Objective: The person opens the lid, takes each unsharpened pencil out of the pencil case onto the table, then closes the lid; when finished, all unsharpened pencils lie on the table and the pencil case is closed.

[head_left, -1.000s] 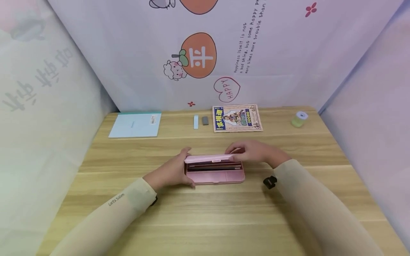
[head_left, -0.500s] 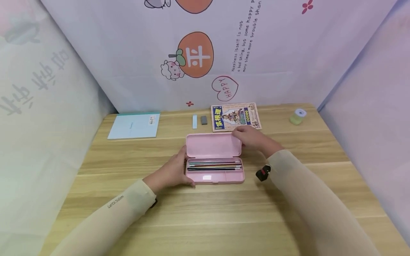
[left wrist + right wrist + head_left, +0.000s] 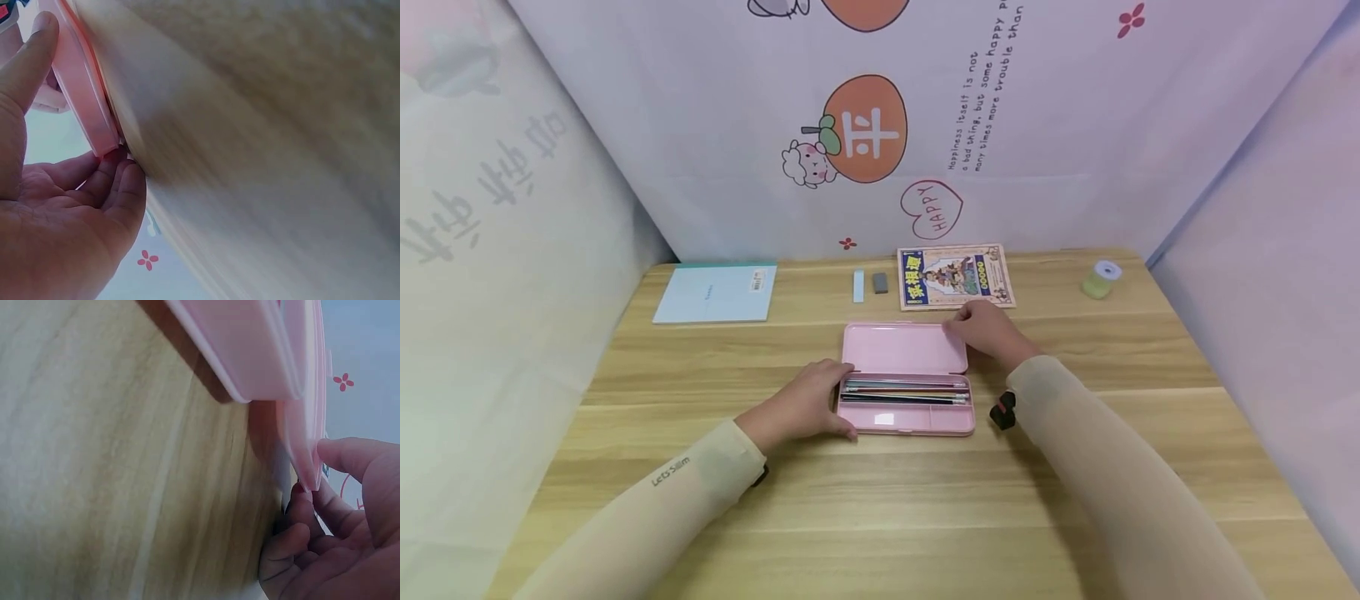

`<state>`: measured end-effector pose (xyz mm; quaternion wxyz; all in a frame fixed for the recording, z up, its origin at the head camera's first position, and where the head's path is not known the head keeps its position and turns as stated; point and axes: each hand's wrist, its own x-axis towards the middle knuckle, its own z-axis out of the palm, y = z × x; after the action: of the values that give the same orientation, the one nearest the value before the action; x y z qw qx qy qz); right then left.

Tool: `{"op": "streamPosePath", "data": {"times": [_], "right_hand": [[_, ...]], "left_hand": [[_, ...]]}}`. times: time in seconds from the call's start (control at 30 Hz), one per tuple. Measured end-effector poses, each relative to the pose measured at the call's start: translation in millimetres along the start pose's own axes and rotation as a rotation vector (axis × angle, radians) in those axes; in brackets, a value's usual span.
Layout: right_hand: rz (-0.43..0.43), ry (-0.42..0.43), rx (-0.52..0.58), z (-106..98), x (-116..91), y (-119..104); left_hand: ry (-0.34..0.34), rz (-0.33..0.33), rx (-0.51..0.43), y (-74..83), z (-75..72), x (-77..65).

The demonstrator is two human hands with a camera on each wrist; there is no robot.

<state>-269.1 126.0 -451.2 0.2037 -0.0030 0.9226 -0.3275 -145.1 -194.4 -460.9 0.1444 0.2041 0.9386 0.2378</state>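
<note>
Currently, your left hand (image 3: 805, 404) grips one pencil case (image 3: 906, 419) on the table (image 3: 880, 500) by its left end, while your right hand (image 3: 991, 330) pinches its one opened lid (image 3: 902, 348); beyond lie two books (image 3: 957, 277).

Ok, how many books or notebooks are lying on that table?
2: a pale blue notebook at the back left of the table, and an illustrated book beyond the open pink pencil case, near the right hand. Anything underneath would be hidden.
</note>
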Motion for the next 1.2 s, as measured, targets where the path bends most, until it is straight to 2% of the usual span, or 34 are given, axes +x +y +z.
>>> {"op": "streamPosePath", "data": {"times": [0.23,0.43,0.57,0.7,0.9,1.0,1.2], "right_hand": [[-0.025,0.048,0.004,1.7,-6.4,1.8],[-0.065,0.140,0.049,2.7,-17.9,4.1],[-0.132,0.201,0.059,1.4,-32.5,4.6],[-0.255,0.170,-0.005,3.6,-57.2,1.9],[-0.428,0.085,-0.098,21.9,-89.0,-6.0],[-0.450,0.059,-0.110,31.1,-95.4,-5.6],[-0.487,0.072,-0.152,42.8,-96.0,-2.0]], "left_hand": [[0.000,0.008,0.002,1.9,-2.2,-0.1],[0.004,0.008,0.011,0.3,-2.1,-0.7],[0.008,0.019,-0.014,1.6,-4.0,-2.4],[0.017,0.017,-0.015,3.7,-3.8,-3.2],[0.029,-0.008,-0.018,4.2,-3.0,-4.8],[0.030,0.001,-0.021,5.0,-4.5,-5.2],[0.022,0.006,-0.035,4.1,-3.8,-3.5]]}}
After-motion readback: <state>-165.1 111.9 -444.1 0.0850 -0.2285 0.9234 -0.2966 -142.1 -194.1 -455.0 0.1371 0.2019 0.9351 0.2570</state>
